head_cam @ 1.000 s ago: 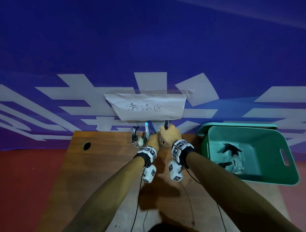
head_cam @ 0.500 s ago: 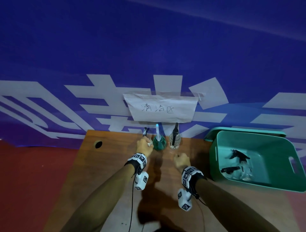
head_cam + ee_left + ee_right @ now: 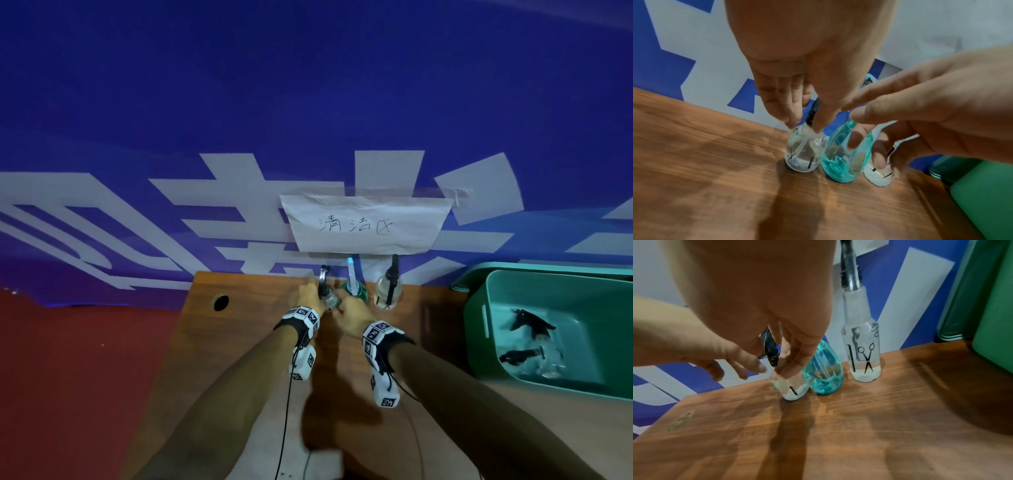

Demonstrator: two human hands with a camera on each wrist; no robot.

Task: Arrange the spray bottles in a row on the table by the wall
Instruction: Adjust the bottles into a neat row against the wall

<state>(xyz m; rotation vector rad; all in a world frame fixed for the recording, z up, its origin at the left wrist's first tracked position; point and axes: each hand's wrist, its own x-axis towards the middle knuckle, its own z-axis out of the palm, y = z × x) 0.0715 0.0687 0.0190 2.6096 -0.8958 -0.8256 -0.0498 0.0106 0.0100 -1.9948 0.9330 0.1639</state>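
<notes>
Both forearms stretched forward, side by side, each wrist banded with a marker-covered strap. The left hand [image 3: 307, 294] pointed its fingers [image 3: 791, 112] downward, the tips nearly together. The right hand [image 3: 354, 313] sat just beside it, fingers [image 3: 797, 356] angled downward too, loosely bent. The two hands nearly touched.

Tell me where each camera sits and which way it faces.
Head: worn on the head, facing forward and down at the table, wall and green bin; both forearms, left hand and right hand show.
Left wrist: looks along the left fingers to the small clear bottle; the right hand intrudes.
Right wrist: looks along the right fingers to that bottle.
Both wrist views share the teal bottle.
</notes>
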